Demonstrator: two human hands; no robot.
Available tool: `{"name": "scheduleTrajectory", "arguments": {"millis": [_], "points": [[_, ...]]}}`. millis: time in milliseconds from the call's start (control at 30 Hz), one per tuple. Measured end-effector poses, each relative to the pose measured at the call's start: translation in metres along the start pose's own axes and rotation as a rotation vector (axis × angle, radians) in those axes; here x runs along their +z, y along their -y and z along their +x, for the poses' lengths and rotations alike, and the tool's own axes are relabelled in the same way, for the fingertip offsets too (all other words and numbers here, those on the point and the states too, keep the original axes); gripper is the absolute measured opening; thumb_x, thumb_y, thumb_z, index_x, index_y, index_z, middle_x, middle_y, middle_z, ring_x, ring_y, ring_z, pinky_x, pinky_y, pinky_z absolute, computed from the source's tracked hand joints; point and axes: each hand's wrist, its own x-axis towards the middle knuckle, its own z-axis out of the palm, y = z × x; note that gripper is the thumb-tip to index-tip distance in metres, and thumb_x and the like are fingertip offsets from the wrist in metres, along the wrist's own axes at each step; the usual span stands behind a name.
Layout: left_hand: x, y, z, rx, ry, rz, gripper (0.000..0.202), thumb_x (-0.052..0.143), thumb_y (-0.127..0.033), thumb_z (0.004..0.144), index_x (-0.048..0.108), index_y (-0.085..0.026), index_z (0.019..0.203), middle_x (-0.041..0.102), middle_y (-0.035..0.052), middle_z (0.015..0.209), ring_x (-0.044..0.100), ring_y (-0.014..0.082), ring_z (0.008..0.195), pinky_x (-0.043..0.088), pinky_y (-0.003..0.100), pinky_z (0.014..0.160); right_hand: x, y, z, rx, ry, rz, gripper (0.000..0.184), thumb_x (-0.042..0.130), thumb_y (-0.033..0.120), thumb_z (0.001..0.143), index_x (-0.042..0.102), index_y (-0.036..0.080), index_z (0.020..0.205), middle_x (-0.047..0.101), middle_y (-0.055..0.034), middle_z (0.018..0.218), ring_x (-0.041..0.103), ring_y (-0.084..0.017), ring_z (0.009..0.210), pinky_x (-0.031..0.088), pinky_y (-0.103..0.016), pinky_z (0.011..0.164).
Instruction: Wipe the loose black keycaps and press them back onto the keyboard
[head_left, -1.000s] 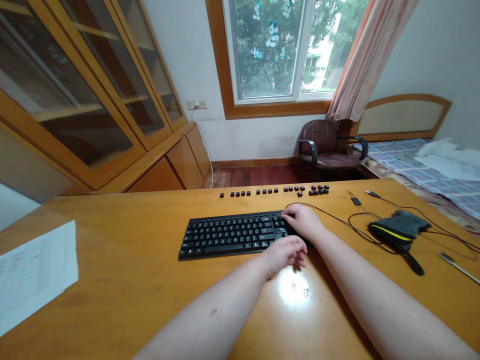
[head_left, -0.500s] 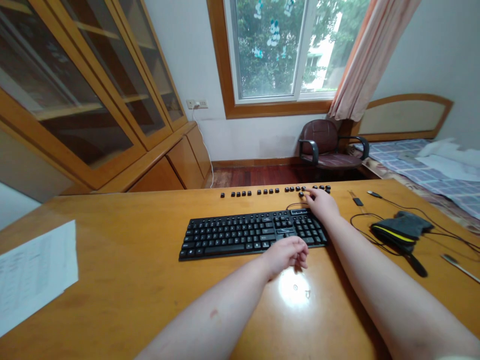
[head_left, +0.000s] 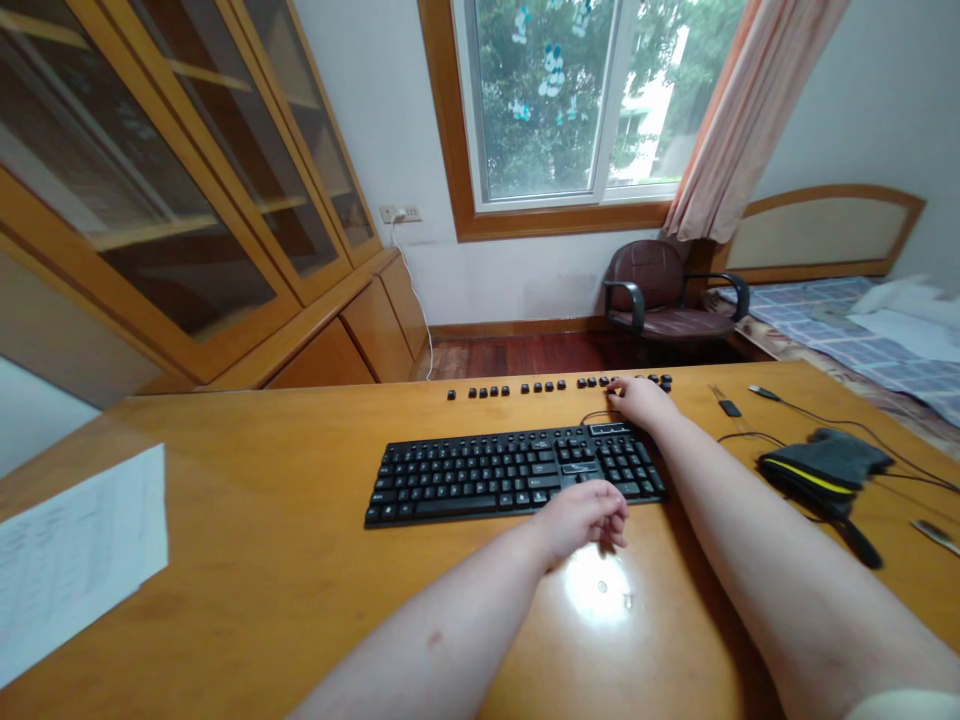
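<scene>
My right hand (head_left: 643, 400) reaches over the far right of the black keyboard (head_left: 457, 475). Its fingertips are closed on a small black keycap (head_left: 610, 390), mostly covered by them, at the row of loose keycaps (head_left: 544, 387) along the desk's far edge. A few more keycaps (head_left: 665, 380) show just beyond this hand. My left hand (head_left: 589, 518) hovers by the keyboard's front edge, below the arrow-key area. Its fingers are curled in, and whatever they may hold is hidden. The keyboard lies flat, its cable (head_left: 592, 415) leaving from the back.
A grey pouch with a yellow zip (head_left: 825, 465), a USB cable (head_left: 765, 393), a small black piece (head_left: 729, 408) and a slim tool (head_left: 936, 537) lie at the right. Printed sheets (head_left: 82, 560) lie at the left. Beyond the desk stands a chair (head_left: 652, 280).
My right fingertips have come down over the keycap that lay just in front of the row. My left hand stays curled by the keyboard. The whole view has shifted slightly.
</scene>
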Motion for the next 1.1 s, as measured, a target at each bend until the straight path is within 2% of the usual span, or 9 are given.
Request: {"name": "scheduleTrajectory", "arguments": {"millis": [133, 233, 300, 400, 500, 567, 700, 1000, 1100], "points": [[-0.001, 0.0, 0.0, 0.016, 0.009, -0.017, 0.033, 0.062, -0.044, 0.066, 0.051, -0.014, 0.075, 0.05, -0.0011, 0.061, 0.055, 0.0128, 0.054, 0.04, 0.027, 0.055, -0.008, 0.002, -0.002, 0.008, 0.007, 0.011, 0.023, 0.059, 0.034, 0.069, 0.07, 0.021, 0.085, 0.069, -0.0057, 0.077, 0.061, -0.02, 0.072, 0.043, -0.027, 0.064], [-0.002, -0.002, -0.001, 0.038, 0.022, -0.065, 0.03, 0.059, -0.042, 0.069, 0.05, -0.014, 0.076, 0.05, -0.0009, 0.061, 0.054, 0.013, 0.053, 0.039, 0.027, 0.055, -0.026, 0.012, -0.016, 0.034, -0.072, 0.064, 0.027, 0.056, 0.037, 0.072, 0.068, 0.019, 0.089, 0.068, -0.0056, 0.076, 0.06, -0.019, 0.07, 0.042, -0.027, 0.062], [-0.002, -0.003, -0.001, 0.075, 0.017, -0.125, 0.03, 0.056, -0.043, 0.073, 0.05, -0.014, 0.08, 0.051, -0.0003, 0.063, 0.052, 0.0118, 0.052, 0.039, 0.027, 0.054, -0.038, 0.025, -0.039, 0.026, -0.204, 0.242, 0.028, 0.056, 0.039, 0.074, 0.067, 0.019, 0.09, 0.065, -0.0036, 0.071, 0.059, -0.017, 0.065, 0.042, -0.026, 0.06], [-0.001, -0.006, -0.001, 0.144, -0.021, -0.245, 0.031, 0.05, -0.047, 0.077, 0.048, -0.016, 0.083, 0.05, -0.0009, 0.066, 0.05, 0.0101, 0.05, 0.037, 0.024, 0.049, -0.043, 0.048, -0.092, -0.085, -0.306, 0.459, 0.028, 0.057, 0.042, 0.074, 0.066, 0.019, 0.089, 0.06, -0.0003, 0.064, 0.056, -0.014, 0.058, 0.042, -0.025, 0.056], [0.001, -0.005, 0.001, 0.184, -0.093, -0.308, 0.031, 0.051, -0.048, 0.077, 0.046, -0.017, 0.082, 0.049, -0.0023, 0.064, 0.049, 0.0097, 0.048, 0.034, 0.022, 0.045, -0.03, 0.064, -0.145, -0.12, -0.368, 0.548, 0.026, 0.057, 0.041, 0.075, 0.065, 0.02, 0.089, 0.059, -0.0003, 0.064, 0.055, -0.015, 0.058, 0.044, -0.026, 0.057], [0.001, -0.002, 0.003, 0.194, -0.14, -0.273, 0.033, 0.054, -0.048, 0.075, 0.046, -0.017, 0.082, 0.05, -0.0024, 0.061, 0.048, 0.0098, 0.046, 0.034, 0.022, 0.043, -0.019, 0.068, -0.166, -0.161, -0.367, 0.533, 0.023, 0.056, 0.038, 0.076, 0.064, 0.021, 0.088, 0.059, -0.001, 0.066, 0.056, -0.016, 0.06, 0.046, -0.027, 0.059], [-0.001, 0.002, 0.006, 0.205, -0.175, -0.212, 0.035, 0.055, -0.05, 0.075, 0.046, -0.017, 0.082, 0.051, -0.0027, 0.057, 0.047, 0.0102, 0.042, 0.034, 0.022, 0.04, -0.012, 0.068, -0.169, -0.269, -0.264, 0.481, 0.016, 0.056, 0.032, 0.076, 0.062, 0.021, 0.086, 0.06, -0.0013, 0.067, 0.057, -0.016, 0.061, 0.047, -0.028, 0.06], [0.003, -0.005, -0.001, 0.188, -0.19, -0.323, 0.032, 0.057, -0.045, 0.076, 0.045, -0.018, 0.087, 0.052, -0.0029, 0.06, 0.047, 0.0092, 0.046, 0.035, 0.021, 0.046, -0.015, 0.066, -0.164, -0.329, -0.178, 0.548, 0.019, 0.055, 0.031, 0.077, 0.061, 0.02, 0.092, 0.06, -0.0018, 0.07, 0.057, -0.017, 0.065, 0.048, -0.029, 0.063], [0.003, -0.009, -0.004, 0.212, -0.132, -0.353, 0.025, 0.056, -0.04, 0.078, 0.043, -0.018, 0.078, 0.045, -0.0047, 0.057, 0.045, 0.0083, 0.048, 0.034, 0.021, 0.049, -0.015, 0.061, -0.167, -0.395, -0.266, 0.677, 0.027, 0.046, 0.03, 0.082, 0.055, 0.02, 0.106, 0.061, -0.0065, 0.089, 0.059, -0.02, 0.079, 0.048, -0.035, 0.073]]}}
